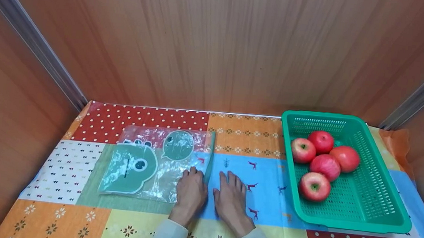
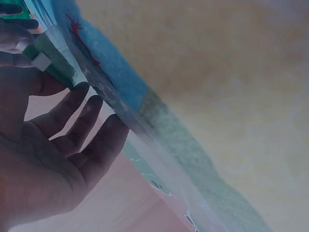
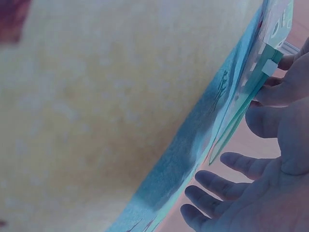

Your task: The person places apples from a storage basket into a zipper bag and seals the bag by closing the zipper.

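Observation:
A clear plastic slider bag (image 1: 168, 169) with green cartoon prints lies flat, left of centre in the head view. Its green zip strip (image 1: 211, 150) runs along the right edge. At the strip's lower part, my left hand (image 1: 192, 189) has bent fingers over the bag and appears to pinch that edge. A white slider (image 2: 42, 61) on the strip shows close to the left thumb and fingers in the left wrist view. My right hand (image 1: 231, 198) rests on the cloth just right of the strip, its fingers spread and loosely extended. Nothing is in its grasp.
On the right stands a green plastic basket (image 1: 368, 196) with several red apples (image 1: 315, 186) inside. A patterned patchwork cloth (image 1: 139, 228) covers the table. Wooden panels (image 1: 242, 48) close off the back and both sides.

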Demonstrator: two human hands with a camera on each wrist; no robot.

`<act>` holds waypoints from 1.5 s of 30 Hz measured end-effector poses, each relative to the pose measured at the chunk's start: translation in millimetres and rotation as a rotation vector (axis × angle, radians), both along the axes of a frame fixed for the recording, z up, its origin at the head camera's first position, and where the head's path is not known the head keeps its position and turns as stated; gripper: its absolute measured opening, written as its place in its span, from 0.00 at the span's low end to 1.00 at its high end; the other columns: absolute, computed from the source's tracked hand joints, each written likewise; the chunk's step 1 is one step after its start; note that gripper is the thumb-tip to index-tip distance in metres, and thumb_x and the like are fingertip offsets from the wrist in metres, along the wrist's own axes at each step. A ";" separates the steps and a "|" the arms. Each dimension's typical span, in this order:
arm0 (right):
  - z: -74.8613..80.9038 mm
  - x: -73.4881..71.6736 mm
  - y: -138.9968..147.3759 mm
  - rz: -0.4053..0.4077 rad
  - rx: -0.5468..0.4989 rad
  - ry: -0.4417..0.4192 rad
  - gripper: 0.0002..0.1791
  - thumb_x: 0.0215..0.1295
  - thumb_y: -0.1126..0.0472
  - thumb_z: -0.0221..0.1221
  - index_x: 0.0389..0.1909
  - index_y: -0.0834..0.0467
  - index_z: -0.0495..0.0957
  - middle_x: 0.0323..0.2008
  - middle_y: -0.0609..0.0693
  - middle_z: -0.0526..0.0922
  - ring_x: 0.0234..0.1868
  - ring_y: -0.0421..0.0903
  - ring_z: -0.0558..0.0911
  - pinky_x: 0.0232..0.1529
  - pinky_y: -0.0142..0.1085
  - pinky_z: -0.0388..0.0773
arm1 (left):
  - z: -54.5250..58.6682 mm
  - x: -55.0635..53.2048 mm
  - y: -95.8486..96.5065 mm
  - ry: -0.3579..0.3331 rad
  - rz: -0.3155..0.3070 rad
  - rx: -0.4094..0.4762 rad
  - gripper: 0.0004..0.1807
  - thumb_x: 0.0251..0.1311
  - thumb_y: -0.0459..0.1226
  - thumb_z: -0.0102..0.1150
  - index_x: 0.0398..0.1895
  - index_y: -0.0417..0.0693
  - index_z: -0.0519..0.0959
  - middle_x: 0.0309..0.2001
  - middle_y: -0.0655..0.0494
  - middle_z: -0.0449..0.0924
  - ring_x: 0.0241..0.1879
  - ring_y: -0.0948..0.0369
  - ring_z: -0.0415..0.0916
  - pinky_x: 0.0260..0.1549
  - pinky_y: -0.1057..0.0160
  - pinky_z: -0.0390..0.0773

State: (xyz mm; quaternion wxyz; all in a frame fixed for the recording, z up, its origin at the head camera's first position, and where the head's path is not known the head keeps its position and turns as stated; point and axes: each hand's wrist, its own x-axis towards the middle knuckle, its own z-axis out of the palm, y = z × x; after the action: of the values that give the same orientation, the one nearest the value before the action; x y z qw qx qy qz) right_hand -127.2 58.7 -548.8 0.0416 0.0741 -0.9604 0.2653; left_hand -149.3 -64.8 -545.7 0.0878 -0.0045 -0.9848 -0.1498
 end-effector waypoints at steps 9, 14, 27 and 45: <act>3.4 -2.8 -2.4 0.002 -0.110 0.046 0.24 0.72 0.65 0.65 0.66 0.67 0.75 0.60 0.63 0.79 0.59 0.60 0.80 0.60 0.55 0.80 | 1.9 4.2 1.6 0.024 0.051 0.157 0.03 0.58 0.27 0.69 0.30 0.34 0.83 0.31 0.44 0.78 0.31 0.43 0.84 0.30 0.45 0.85; 4.1 -3.9 -2.9 0.007 -0.202 0.042 0.22 0.72 0.67 0.64 0.64 0.67 0.76 0.58 0.63 0.80 0.59 0.60 0.82 0.60 0.56 0.81 | 4.8 4.5 3.1 -0.034 0.063 0.224 0.03 0.61 0.26 0.67 0.33 0.32 0.83 0.31 0.45 0.78 0.32 0.45 0.85 0.35 0.47 0.87; 5.5 -11.6 -3.3 -0.052 -0.486 -0.157 0.21 0.75 0.67 0.61 0.65 0.68 0.75 0.56 0.64 0.82 0.50 0.57 0.85 0.53 0.53 0.84 | 11.7 7.9 8.0 -0.079 0.056 0.357 0.02 0.63 0.25 0.66 0.34 0.31 0.84 0.30 0.47 0.78 0.31 0.51 0.84 0.35 0.50 0.89; 1.3 -15.2 3.2 -0.056 -0.639 -0.160 0.15 0.73 0.71 0.60 0.58 0.70 0.77 0.42 0.61 0.86 0.41 0.56 0.86 0.46 0.51 0.85 | 9.5 17.2 18.8 -0.030 0.001 0.432 0.06 0.63 0.26 0.66 0.27 0.38 0.83 0.27 0.51 0.76 0.27 0.52 0.79 0.26 0.53 0.82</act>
State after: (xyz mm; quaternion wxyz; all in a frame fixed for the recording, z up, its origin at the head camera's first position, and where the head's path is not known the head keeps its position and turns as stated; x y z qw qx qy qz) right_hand -142.4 61.9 -547.5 -0.0054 0.0098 -0.8306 0.5568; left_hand -132.1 -46.0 -536.2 0.0720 0.0173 -0.9311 -0.3571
